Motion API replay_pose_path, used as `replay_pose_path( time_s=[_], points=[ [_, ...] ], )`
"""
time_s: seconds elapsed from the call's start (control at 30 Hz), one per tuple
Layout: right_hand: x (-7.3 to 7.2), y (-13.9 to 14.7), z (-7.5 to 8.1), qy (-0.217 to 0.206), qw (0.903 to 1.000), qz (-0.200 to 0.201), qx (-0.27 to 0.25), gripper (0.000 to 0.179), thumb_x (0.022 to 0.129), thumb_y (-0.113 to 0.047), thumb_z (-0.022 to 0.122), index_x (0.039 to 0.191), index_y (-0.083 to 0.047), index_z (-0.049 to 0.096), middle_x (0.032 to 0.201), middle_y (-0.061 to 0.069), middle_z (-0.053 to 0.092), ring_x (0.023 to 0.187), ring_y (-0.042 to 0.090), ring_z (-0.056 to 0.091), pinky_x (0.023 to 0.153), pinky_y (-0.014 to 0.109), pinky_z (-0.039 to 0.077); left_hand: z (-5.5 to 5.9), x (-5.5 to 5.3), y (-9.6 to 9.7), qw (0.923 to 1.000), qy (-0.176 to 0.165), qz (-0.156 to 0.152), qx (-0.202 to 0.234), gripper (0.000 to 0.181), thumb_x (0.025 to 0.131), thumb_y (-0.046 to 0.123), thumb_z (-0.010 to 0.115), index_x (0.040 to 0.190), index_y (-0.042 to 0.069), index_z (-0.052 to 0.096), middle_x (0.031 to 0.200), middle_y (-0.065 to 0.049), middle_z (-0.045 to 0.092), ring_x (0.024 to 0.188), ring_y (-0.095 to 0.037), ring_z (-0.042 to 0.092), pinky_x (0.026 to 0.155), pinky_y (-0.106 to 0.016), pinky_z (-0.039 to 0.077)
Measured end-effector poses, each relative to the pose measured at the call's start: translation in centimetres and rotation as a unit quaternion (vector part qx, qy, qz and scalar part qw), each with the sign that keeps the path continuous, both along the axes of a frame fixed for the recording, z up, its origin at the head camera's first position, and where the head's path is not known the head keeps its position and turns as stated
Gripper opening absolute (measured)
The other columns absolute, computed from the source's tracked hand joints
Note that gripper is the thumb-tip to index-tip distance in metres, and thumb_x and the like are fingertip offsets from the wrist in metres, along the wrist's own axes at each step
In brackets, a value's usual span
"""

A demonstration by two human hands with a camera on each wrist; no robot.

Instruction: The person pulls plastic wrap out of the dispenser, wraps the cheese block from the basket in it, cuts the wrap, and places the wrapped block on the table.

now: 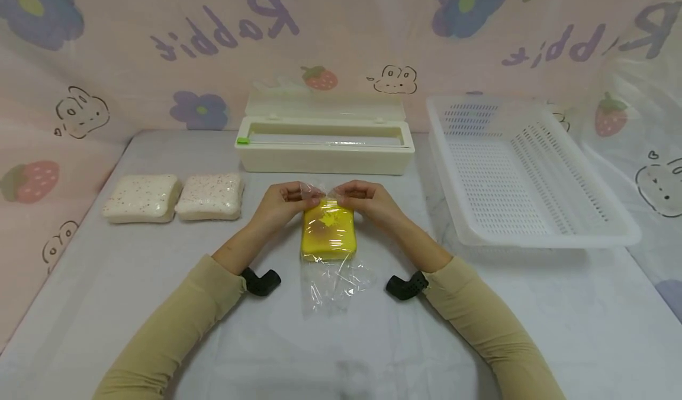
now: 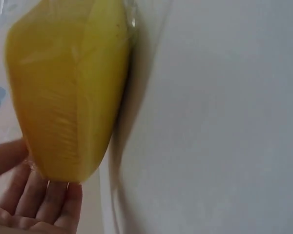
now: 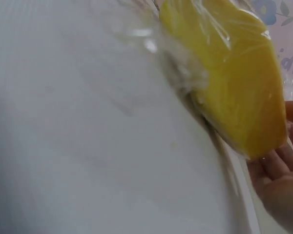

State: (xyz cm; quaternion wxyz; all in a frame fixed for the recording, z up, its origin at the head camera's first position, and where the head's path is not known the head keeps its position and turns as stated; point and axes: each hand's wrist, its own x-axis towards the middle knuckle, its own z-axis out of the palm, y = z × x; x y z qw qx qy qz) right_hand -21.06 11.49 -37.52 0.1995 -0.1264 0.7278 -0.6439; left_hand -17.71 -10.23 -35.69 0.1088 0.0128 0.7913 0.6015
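Observation:
A yellow slab with rounded edges (image 1: 328, 234), browned on one part of its top, lies in the middle of the table with clear plastic wrap (image 1: 330, 284) around it. Loose wrap spreads from its near end. At the far end, my left hand (image 1: 288, 202) pinches the wrap by the left corner. Opposite it, my right hand (image 1: 370, 202) pinches the wrap by the right corner. In the left wrist view the slab (image 2: 63, 92) shows from the side, fingers curled behind its far end. The right wrist view shows film stretched over the slab (image 3: 239, 78).
Behind the hands stands a white wrap dispenser (image 1: 325, 158), its lid raised and a roll inside. Two pale speckled slabs (image 1: 142, 199) (image 1: 210, 196) sit side by side on the left. A white perforated basket (image 1: 533, 240) occupies the right. A patterned curtain (image 1: 341, 39) hangs behind the table.

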Motion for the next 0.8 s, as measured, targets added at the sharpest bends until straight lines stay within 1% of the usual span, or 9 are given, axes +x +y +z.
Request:
replay_pose_path(
  time_s=[0.1, 0.23, 0.33, 0.43, 0.5, 0.57, 0.63, 0.73, 0.8],
  points=[
    [0.1, 0.2, 0.3, 0.046, 0.9985, 0.024, -0.018, 0.037, 0.089, -0.003, 0.061, 0.126, -0.002, 0.059, 0.124, 0.012, 0.065, 0.112, 0.016, 0.063, 0.099, 0.029, 0.047, 0.3, 0.3, -0.4, 0.9989, 0.034, -0.023, -0.023, 0.032, 0.088, 0.018, 0.070, 0.118, 0.007, 0.065, 0.121, -0.008, 0.067, 0.115, -0.020, 0.062, 0.099, -0.035, 0.048],
    [0.2, 0.6, 0.7, 0.088, 0.9929, 0.059, -0.055, 0.042, 0.090, 0.005, 0.051, 0.132, 0.003, 0.052, 0.132, 0.019, 0.057, 0.121, 0.025, 0.057, 0.102, 0.030, 0.046, 0.7, 0.8, -0.8, 0.9944, 0.085, -0.052, -0.035, 0.040, 0.089, 0.018, 0.068, 0.126, 0.007, 0.059, 0.124, -0.010, 0.065, 0.121, -0.026, 0.058, 0.104, -0.041, 0.045],
    [0.4, 0.7, 1.0, 0.094, 0.9910, 0.069, -0.066, 0.044, 0.089, 0.005, 0.046, 0.133, 0.003, 0.051, 0.132, 0.020, 0.057, 0.123, 0.025, 0.056, 0.099, 0.028, 0.046, 1.0, 1.4, -1.0, 0.9896, 0.117, -0.069, -0.048, 0.045, 0.090, 0.017, 0.066, 0.132, 0.009, 0.054, 0.123, -0.011, 0.066, 0.122, -0.029, 0.057, 0.107, -0.046, 0.041],
    [0.6, 0.8, 1.2, 0.099, 0.9899, 0.073, -0.069, 0.045, 0.089, 0.002, 0.044, 0.133, 0.003, 0.051, 0.130, 0.022, 0.058, 0.123, 0.024, 0.056, 0.099, 0.029, 0.045, 1.2, 2.0, -1.1, 0.9834, 0.141, -0.082, -0.079, 0.050, 0.091, 0.020, 0.065, 0.138, 0.015, 0.047, 0.122, -0.008, 0.067, 0.123, -0.029, 0.056, 0.108, -0.052, 0.036],
    [0.7, 0.9, 1.2, 0.107, 0.9885, 0.080, -0.070, 0.044, 0.089, 0.002, 0.043, 0.132, 0.004, 0.052, 0.129, 0.024, 0.058, 0.123, 0.024, 0.055, 0.100, 0.032, 0.045, 1.3, 2.3, -1.1, 0.9786, 0.158, -0.088, -0.099, 0.048, 0.091, 0.021, 0.065, 0.137, 0.018, 0.049, 0.123, -0.006, 0.066, 0.124, -0.028, 0.055, 0.108, -0.053, 0.036],
    [0.9, 1.2, 1.2, 0.126, 0.9858, 0.092, -0.061, 0.042, 0.089, 0.002, 0.042, 0.129, 0.006, 0.055, 0.128, 0.024, 0.059, 0.124, 0.024, 0.054, 0.105, 0.035, 0.042, 1.3, 2.6, -1.1, 0.9714, 0.182, -0.098, -0.118, 0.044, 0.091, 0.022, 0.066, 0.133, 0.017, 0.055, 0.126, -0.004, 0.065, 0.126, -0.026, 0.054, 0.108, -0.052, 0.036],
    [1.1, 1.4, 1.2, 0.151, 0.9813, 0.110, -0.049, 0.038, 0.090, 0.002, 0.043, 0.125, 0.006, 0.057, 0.128, 0.023, 0.059, 0.125, 0.024, 0.053, 0.108, 0.037, 0.039, 1.3, 3.0, -1.2, 0.9635, 0.208, -0.109, -0.128, 0.038, 0.090, 0.020, 0.067, 0.127, 0.015, 0.061, 0.129, -0.004, 0.063, 0.126, -0.025, 0.053, 0.108, -0.048, 0.039],
    [1.5, 1.8, 1.2, 0.190, 0.9726, 0.131, -0.025, 0.035, 0.091, 0.005, 0.044, 0.121, 0.005, 0.062, 0.129, 0.018, 0.060, 0.128, 0.023, 0.051, 0.111, 0.040, 0.035, 1.3, 3.5, -1.3, 0.9448, 0.253, -0.142, -0.152, 0.039, 0.088, 0.019, 0.069, 0.125, 0.009, 0.062, 0.133, -0.007, 0.059, 0.128, -0.026, 0.052, 0.108, -0.046, 0.039],
    [1.7, 2.1, 1.2, 0.213, 0.9668, 0.141, -0.007, 0.036, 0.091, 0.006, 0.044, 0.121, 0.002, 0.063, 0.132, 0.015, 0.059, 0.130, 0.022, 0.050, 0.112, 0.041, 0.034, 1.3, 3.9, -1.3, 0.9317, 0.272, -0.168, -0.173, 0.041, 0.089, 0.019, 0.068, 0.128, 0.006, 0.060, 0.136, -0.010, 0.057, 0.131, -0.027, 0.049, 0.110, -0.046, 0.037]
  ],
)
